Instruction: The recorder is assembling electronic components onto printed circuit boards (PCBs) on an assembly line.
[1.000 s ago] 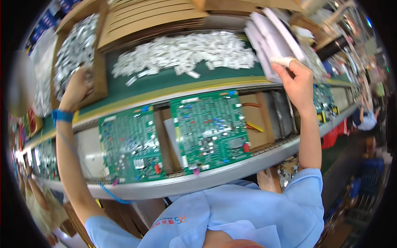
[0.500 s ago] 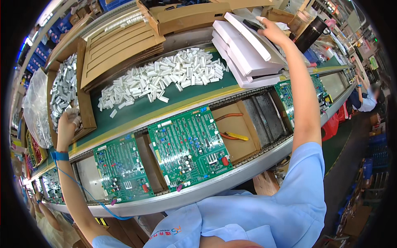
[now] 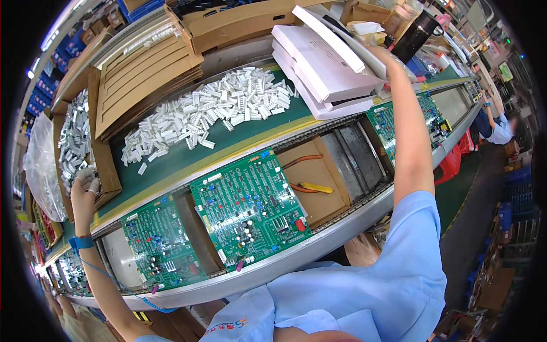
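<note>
My left hand reaches into a cardboard box of small grey parts, white covers on its fingertips. Its fingers are curled together among the parts; whatever they pinch is too small to make out. At the far right, my right hand dips behind the raised flap of a white carton, so its fingers are hidden. Between the hands, a heap of white slotted connectors lies on the green bench top. Closer to me, a populated green circuit board rests on the conveyor rails.
More green boards, one at left and one at right, sit on the line. Orange- and yellow-handled pliers lie in a cardboard tray. A black flask stands beyond my right hand. A blue coiled cord hangs from my left wristband.
My right hand has sunk lower behind the white flap, its fingers going out of sight. My left hand stays in the box of grey parts. The whole view has shifted slightly.
</note>
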Motion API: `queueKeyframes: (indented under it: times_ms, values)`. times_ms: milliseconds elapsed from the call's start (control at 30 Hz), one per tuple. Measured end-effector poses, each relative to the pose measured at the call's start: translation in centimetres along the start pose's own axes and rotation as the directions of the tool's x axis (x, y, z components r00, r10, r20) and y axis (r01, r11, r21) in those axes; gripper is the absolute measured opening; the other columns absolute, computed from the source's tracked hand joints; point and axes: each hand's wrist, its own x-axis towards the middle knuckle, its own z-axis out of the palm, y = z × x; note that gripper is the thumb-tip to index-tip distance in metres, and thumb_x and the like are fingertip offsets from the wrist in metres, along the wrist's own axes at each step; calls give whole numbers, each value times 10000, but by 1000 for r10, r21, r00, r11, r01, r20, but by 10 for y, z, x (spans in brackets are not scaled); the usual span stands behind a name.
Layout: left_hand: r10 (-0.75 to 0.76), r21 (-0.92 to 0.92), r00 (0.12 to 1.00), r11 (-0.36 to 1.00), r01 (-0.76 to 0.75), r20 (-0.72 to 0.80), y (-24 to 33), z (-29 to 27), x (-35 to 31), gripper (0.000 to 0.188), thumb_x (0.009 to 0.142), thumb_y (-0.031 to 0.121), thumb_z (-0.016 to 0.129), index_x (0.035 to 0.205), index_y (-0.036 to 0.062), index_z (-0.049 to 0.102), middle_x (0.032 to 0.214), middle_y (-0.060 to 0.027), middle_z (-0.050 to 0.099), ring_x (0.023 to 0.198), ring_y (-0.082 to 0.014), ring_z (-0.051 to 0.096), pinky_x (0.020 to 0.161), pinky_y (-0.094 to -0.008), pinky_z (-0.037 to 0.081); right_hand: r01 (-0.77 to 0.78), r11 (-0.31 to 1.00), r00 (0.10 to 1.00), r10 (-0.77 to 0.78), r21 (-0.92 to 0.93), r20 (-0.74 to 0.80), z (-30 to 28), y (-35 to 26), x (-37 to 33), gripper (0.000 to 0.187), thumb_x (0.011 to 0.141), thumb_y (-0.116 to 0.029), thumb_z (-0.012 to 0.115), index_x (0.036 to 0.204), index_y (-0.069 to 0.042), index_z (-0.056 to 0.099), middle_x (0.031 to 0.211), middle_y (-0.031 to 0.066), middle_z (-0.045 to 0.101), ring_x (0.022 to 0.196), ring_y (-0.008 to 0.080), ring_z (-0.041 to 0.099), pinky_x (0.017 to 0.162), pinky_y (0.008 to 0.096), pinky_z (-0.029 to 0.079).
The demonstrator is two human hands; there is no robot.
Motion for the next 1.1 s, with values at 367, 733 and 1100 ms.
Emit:
queueKeyframes:
  times_ms: [367, 733, 1100]
  values:
    - [123, 11, 977, 992, -123, -174, 37, -20, -8, 320, 908, 67, 613, 1213, -25, 580, 1098, -99, 641, 1009, -154, 607, 867, -263, 474, 160, 844, 922, -313, -511, -229, 20, 7, 25, 867, 706, -665, 680, 1214, 31, 590, 1154, 237, 634, 1043, 332, 633, 904, 371, 481]
    - [380, 31, 922, 925, -379, -74, 173, 25, -42, 284, 873, 22, 624, 1155, -9, 608, 1067, -60, 644, 993, -134, 587, 901, -274, 450, 301, 589, 852, -519, -750, -65, 50, -20, -70, 352, 793, -212, 603, 1036, 42, 615, 1027, 281, 634, 1008, 421, 602, 887, 480, 470]
    - [463, 113, 886, 883, -456, -39, 232, 55, -60, 280, 807, -28, 635, 1082, 20, 630, 927, -56, 597, 887, -149, 548, 856, -279, 431, 351, 181, 431, -902, -919, -13, 55, -12, -74, 74, 681, -47, 616, 749, -35, 641, 735, 155, 665, 732, 306, 677, 637, 416, 557]
